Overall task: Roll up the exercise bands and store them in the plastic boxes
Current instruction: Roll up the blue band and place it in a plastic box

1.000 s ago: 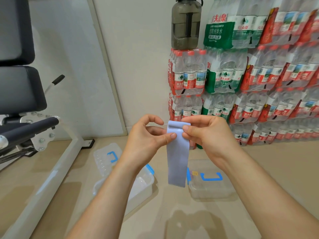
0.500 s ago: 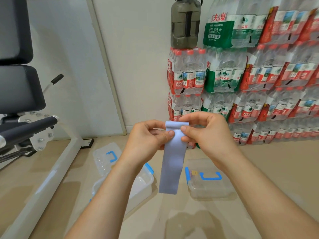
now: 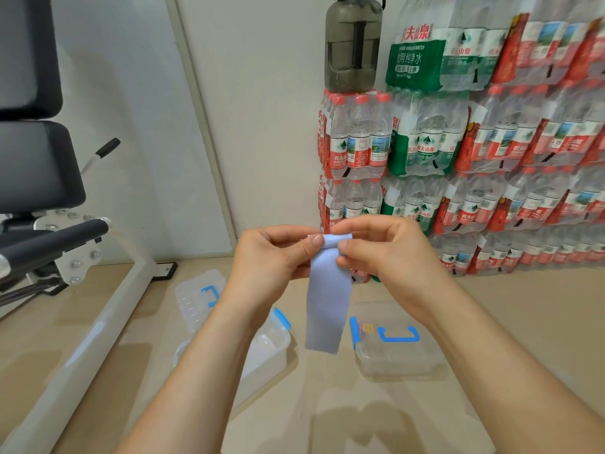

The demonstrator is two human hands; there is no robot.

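A pale blue exercise band (image 3: 327, 303) hangs in front of me, its top edge curled into a small roll. My left hand (image 3: 271, 260) and my right hand (image 3: 386, 253) both pinch that rolled top between thumbs and fingers. The band's loose end dangles above the floor. Below it lies an open clear plastic box (image 3: 268, 352) with a blue latch, partly hidden by my left forearm. Its lid (image 3: 196, 299) with a blue handle lies behind it. A closed clear box (image 3: 396, 348) with a blue handle sits to the right.
A white-framed exercise bench (image 3: 98, 322) with black pads stands at the left. Shrink-wrapped packs of water bottles (image 3: 458, 158) are stacked against the wall at the right, with a large dark jug (image 3: 353, 44) on top. The floor is beige.
The top of the band has been curled into a tighter roll, and the hanging part has become a little shorter. Both hands stay at about the same height.
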